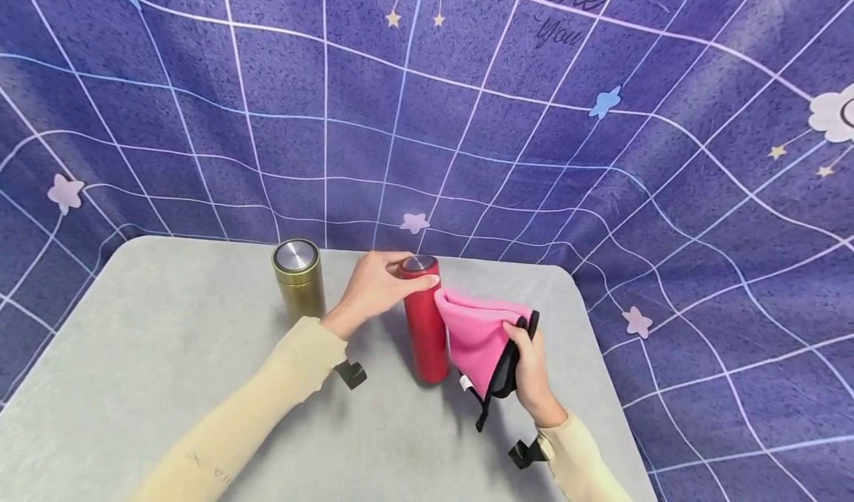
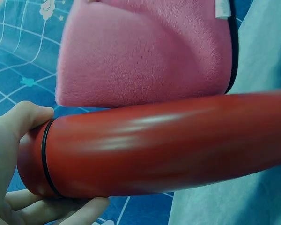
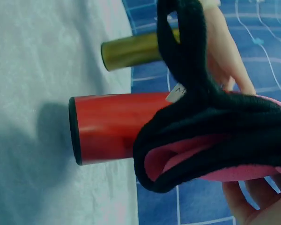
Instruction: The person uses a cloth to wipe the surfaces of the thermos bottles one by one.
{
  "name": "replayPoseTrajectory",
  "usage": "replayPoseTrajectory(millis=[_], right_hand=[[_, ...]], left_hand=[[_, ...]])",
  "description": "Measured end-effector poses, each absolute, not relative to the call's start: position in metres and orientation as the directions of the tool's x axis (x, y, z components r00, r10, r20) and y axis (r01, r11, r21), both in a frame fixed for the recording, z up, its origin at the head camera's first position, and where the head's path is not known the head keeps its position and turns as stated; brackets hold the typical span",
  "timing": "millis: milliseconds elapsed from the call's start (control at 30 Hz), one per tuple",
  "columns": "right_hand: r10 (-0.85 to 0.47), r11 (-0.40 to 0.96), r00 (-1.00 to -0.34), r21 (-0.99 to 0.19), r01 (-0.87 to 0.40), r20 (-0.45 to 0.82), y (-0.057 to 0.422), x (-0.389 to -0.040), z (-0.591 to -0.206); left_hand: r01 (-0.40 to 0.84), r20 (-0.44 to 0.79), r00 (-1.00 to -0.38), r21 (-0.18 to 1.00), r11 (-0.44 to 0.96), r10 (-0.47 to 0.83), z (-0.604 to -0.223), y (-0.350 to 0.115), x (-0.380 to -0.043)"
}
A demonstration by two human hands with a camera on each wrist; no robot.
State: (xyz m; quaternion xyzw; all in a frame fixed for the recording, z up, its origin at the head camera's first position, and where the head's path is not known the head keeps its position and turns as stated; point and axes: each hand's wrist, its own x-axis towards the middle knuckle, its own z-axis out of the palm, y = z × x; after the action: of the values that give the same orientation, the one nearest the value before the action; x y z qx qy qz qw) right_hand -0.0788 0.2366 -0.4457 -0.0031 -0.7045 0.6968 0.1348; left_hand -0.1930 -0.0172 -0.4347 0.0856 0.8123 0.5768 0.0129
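In the head view a red thermos flask point(image 1: 425, 331) with a silver-topped lid is near the middle, roughly upright over the grey table. My left hand point(image 1: 382, 285) grips it around the lid; the left wrist view shows thumb and fingers on opposite sides of the flask point(image 2: 159, 145). My right hand point(image 1: 530, 365) holds a folded pink fleece piece point(image 1: 475, 339) with black edging, a black loop and a white tag. The pink fleece point(image 2: 145, 56) lies right along the flask's side. In the right wrist view the black edging point(image 3: 196, 117) overlaps the flask point(image 3: 105, 129).
A gold-green thermos flask point(image 1: 303, 294) stands left of my left hand, partly behind that wrist. The grey table point(image 1: 167, 354) has its back edge near a purple-blue grid-patterned curtain point(image 1: 333, 131), which also hangs along both sides.
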Motion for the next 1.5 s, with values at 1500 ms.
replayPoseTrajectory(millis=[1500], right_hand=[[0.28, 0.05, -0.923, -0.964, -0.261, 0.265, 0.226, -0.132, -0.44]], left_hand=[[0.32, 0.251, -0.93, 0.913, 0.254, 0.267, -0.502, 0.0, -0.15]])
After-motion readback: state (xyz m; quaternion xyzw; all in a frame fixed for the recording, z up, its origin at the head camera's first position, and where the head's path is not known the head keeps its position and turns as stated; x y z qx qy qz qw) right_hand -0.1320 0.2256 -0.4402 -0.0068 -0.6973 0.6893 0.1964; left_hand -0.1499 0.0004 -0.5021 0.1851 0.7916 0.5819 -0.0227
